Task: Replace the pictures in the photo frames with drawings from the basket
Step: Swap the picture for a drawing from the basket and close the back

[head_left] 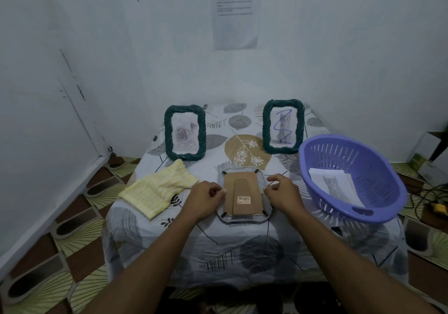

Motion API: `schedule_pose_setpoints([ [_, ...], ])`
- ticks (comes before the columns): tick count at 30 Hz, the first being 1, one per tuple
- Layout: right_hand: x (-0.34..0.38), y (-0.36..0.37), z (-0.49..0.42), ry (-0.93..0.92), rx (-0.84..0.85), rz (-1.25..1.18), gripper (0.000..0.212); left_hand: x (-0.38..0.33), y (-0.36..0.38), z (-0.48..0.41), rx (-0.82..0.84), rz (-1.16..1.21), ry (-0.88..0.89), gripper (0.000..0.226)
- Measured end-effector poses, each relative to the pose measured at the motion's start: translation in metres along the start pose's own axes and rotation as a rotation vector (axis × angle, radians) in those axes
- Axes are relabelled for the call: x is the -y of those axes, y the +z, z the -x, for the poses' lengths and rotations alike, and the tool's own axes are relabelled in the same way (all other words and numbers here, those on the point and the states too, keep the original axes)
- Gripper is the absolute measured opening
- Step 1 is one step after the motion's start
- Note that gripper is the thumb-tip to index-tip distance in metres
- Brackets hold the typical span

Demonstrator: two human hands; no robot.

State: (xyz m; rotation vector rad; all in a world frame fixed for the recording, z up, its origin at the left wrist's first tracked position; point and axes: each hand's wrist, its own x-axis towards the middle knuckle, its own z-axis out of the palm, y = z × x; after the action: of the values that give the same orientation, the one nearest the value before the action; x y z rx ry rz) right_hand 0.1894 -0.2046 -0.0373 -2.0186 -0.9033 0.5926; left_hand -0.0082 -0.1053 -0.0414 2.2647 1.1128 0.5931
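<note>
At table (242,255) centre, L hand (208,197) & R hand (283,192) curl beside face-down frame (243,218), grip unclear; I'd swing all clips (223,214) before lifting back (232,184).

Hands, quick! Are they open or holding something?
Left hand: fingers curled at the left edge of the face-down frame; grip cannot be told.
Right hand: fingers curled at its right edge; grip cannot be told.

A small table draped in a white leaf-print cloth (242,241) carries a dark green woven photo frame (185,133) standing back left, its twin frame (283,126) back right, a cardboard-backed frame (242,192) apparently face down at centre, a yellow checked cloth (157,187) left and a purple slotted plastic basket (378,168) right.
</note>
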Motion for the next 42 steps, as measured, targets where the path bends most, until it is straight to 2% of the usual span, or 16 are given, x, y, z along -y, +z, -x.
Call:
schedule_pose_setpoints([
  [2, 0.002, 0.001, -0.003, 0.071, -0.009, -0.091, 0.029, -0.004, 0.006, -0.002, 0.007, 0.04, -0.006, 0.037],
  [6, 0.007, -0.002, -0.006, 0.243, 0.116, -0.497, 0.035, -0.012, 0.012, -0.007, 0.009, 0.034, -0.053, 0.055],
  [8, 0.006, -0.003, -0.006, 0.223, 0.123, -0.45, 0.035, -0.021, 0.011, -0.007, 0.053, 0.0, -0.074, 0.059],
  [10, 0.004, -0.001, -0.003, 0.226, 0.091, -0.41, 0.034, -0.027, 0.01, -0.005, 0.082, -0.045, -0.081, 0.073],
  [15, 0.009, -0.001, 0.004, 0.245, 0.13, -0.575, 0.023, -0.036, 0.015, -0.003, 0.112, -0.142, -0.104, 0.086],
  [20, 0.034, -0.012, 0.007, 0.07, 0.161, -0.609, 0.034, -0.054, 0.001, -0.008, 0.197, 0.11, -0.127, 0.101],
  [22, 0.043, -0.016, 0.005, 0.023, 0.184, -0.569, 0.042, -0.057, -0.006, -0.01, 0.208, 0.27, -0.16, 0.091],
  [25, 0.05, -0.023, 0.006, -0.044, 0.241, -0.492, 0.044, -0.064, -0.016, -0.007, 0.18, 0.429, -0.178, 0.032],
  [29, 0.05, -0.025, 0.006, -0.053, 0.229, -0.436, 0.038, -0.068, -0.031, -0.008, -0.061, 0.236, -0.005, 0.035],
  [31, 0.045, -0.021, 0.006, -0.025, 0.178, -0.475, 0.03, -0.054, -0.031, -0.015, -0.177, 0.278, -0.03, 0.034],
  [33, 0.04, -0.017, 0.008, 0.006, 0.136, -0.49, 0.029, -0.039, -0.029, -0.018, -0.183, 0.537, -0.117, 0.026],
  [35, 0.036, -0.013, 0.009, 0.05, 0.108, -0.519, 0.035, -0.035, -0.024, -0.015, -0.173, 0.912, -0.225, 0.028],
  [38, 0.034, -0.007, 0.01, 0.146, 0.157, -0.697, 0.035, -0.04, -0.014, -0.006, -0.181, 1.28, -0.31, 0.028],
  [40, 0.035, -0.003, 0.01, 0.19, 0.181, -0.795, 0.033, -0.039, -0.007, -0.003, -0.144, 1.334, -0.323, 0.03],
  [42, 0.033, -0.001, 0.009, 0.206, 0.157, -0.831, 0.038, -0.029, -0.005, -0.002, -0.121, 1.108, -0.308, 0.027],
])
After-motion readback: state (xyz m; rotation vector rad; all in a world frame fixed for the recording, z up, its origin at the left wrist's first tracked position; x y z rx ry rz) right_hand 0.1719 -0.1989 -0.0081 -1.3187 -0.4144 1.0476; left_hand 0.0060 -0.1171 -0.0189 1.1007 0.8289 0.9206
